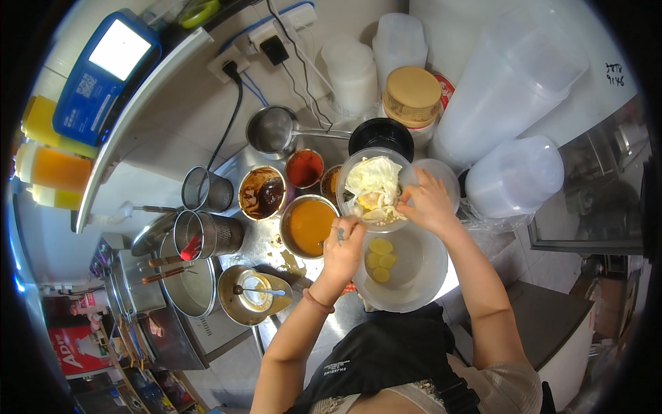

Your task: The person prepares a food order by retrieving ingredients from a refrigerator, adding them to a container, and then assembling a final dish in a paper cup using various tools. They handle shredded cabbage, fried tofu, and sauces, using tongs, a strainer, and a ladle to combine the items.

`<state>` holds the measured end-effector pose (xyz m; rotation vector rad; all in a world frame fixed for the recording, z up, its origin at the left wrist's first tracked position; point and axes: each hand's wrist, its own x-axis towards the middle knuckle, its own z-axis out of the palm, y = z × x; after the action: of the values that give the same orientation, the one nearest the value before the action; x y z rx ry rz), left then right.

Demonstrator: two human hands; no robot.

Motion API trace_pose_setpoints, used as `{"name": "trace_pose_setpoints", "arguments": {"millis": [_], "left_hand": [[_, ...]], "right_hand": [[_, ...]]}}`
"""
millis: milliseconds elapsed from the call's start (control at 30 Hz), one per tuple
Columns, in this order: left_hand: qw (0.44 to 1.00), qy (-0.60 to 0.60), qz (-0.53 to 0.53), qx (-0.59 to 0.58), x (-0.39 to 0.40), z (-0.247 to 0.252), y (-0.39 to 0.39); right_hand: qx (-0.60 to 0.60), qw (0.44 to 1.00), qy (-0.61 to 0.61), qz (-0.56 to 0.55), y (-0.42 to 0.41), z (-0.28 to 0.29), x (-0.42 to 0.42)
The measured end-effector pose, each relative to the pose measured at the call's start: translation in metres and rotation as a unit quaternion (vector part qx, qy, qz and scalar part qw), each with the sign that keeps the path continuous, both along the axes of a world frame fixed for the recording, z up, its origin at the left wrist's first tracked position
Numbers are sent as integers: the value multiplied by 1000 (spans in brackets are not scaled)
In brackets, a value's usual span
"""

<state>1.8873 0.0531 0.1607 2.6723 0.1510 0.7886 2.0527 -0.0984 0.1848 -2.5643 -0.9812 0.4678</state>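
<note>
A clear plastic bowl (345, 178) holds pale cabbage leaves, a yellow piece and other pale bits of food. At its lower left rim, my left hand (344, 246) has its fingertips closed on the edge. My right hand (429, 202) reaches over the right side, thumb and index finger at the food and the other fingers extended; whether it pinches anything is unclear. Nearer my body, a larger translucent bowl (419, 274) contains several yellow slices (381, 259), which look like potato. Behind my right hand is another clear round container (444, 181), partly covered.
Left of the bowls are a pot of orange-brown sauce (310, 226), a tub of dark sauce (262, 193) and a container of red powder (304, 168). Mesh strainers (209, 234) stand farther left. A steel ladle pot (271, 132) and stacked plastic containers (509, 88) stand behind.
</note>
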Motion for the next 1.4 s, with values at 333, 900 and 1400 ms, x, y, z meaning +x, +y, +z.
{"name": "trace_pose_setpoints", "arguments": {"millis": [333, 900, 1400], "left_hand": [[1000, -14, -10, 9, 3, 2, -1], [997, -19, 49, -57, -45, 3, 1], [985, -65, 141, -81, -146, 17, 27]], "right_hand": [[63, 980, -181, -47, -30, 26, 12], [360, 931, -43, 34, -9, 15, 2], [159, 968, -188, -45, -49, -73, 48]]}}
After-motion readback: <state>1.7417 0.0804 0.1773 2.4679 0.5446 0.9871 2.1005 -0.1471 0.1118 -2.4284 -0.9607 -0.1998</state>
